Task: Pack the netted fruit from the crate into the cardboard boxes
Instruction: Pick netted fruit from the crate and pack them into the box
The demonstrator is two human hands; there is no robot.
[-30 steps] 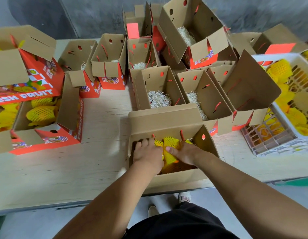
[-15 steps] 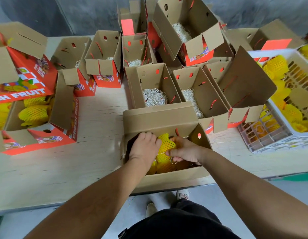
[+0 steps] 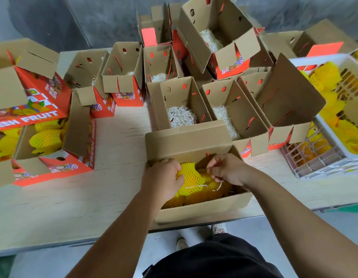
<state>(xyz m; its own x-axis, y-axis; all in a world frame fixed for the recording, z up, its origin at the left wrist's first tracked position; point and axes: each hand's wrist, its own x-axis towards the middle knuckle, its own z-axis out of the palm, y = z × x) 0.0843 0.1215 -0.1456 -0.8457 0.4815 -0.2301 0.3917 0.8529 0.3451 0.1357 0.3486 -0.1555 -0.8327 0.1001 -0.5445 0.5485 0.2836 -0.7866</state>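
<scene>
Matt brown corrugated cardboard boxes (image 3: 196, 141), some with glossy red print, hold pale shredded paper (image 3: 181, 116). Yellow foam netting (image 3: 191, 177) wraps fruit. White plastic crate (image 3: 318, 161) at three o'clock; pale wood-grain bench (image 3: 117, 189).

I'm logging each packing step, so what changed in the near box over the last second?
The netted fruit at the middle of the near box now stands higher between the hands. The left hand has shifted from lying over the fruit to holding its left side, and the right hand has lifted to the fruit's right side, fingers curled. The crate and the other boxes stayed as they were.
</scene>
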